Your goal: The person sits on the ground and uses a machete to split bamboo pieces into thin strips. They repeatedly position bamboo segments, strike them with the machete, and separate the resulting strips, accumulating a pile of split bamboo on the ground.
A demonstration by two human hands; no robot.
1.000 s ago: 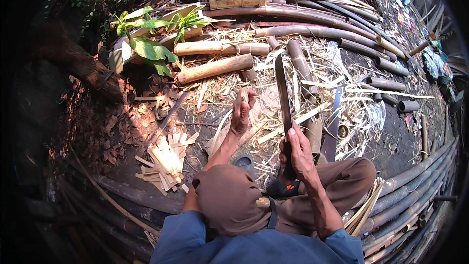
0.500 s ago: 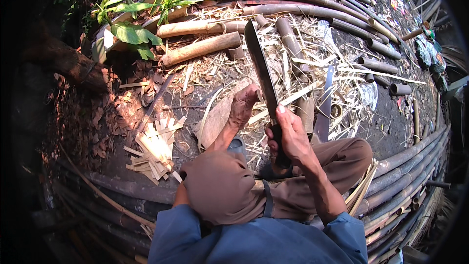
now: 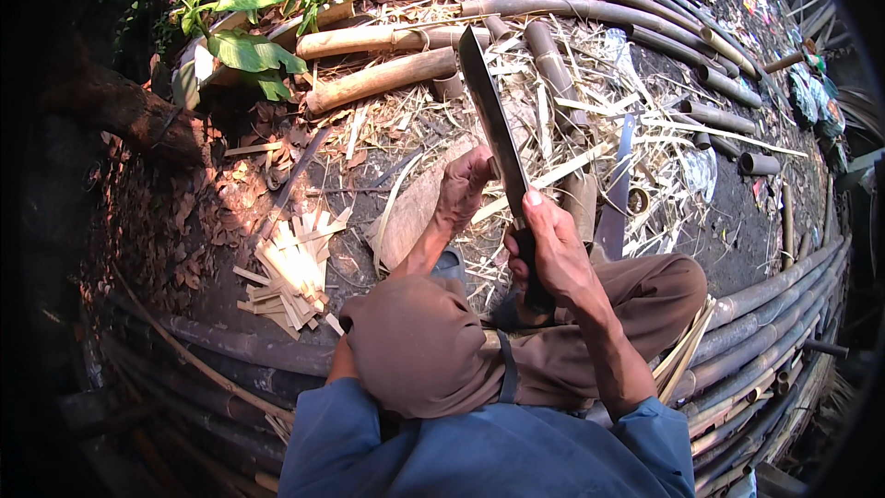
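Observation:
My right hand [image 3: 553, 244] is wrapped round the black handle [image 3: 531, 267] of a machete. Its long dark blade [image 3: 493, 115] points up and away, slightly to the left. Close against the blade's left side is my left hand [image 3: 464, 186], fingers closed on a small pale bamboo piece [image 3: 493, 169], of which only the end shows. Below the left hand lies a flat slab of wood [image 3: 406, 221] on the ground. To the left, a pile of short split bamboo strips [image 3: 295, 267] lies partly in sunlight.
A handsaw [image 3: 616, 189] lies right of my right hand among shavings [image 3: 590, 97]. Cut bamboo lengths [image 3: 383, 80] lie ahead, with long poles [image 3: 572, 7] behind them. More poles [image 3: 765, 314] curve round behind me. A leafy plant [image 3: 249, 51] stands far left.
The view has shifted slightly, so the ground things sit a little higher in the picture. Both hands keep nearly the same pose, with the machete still beside the left hand.

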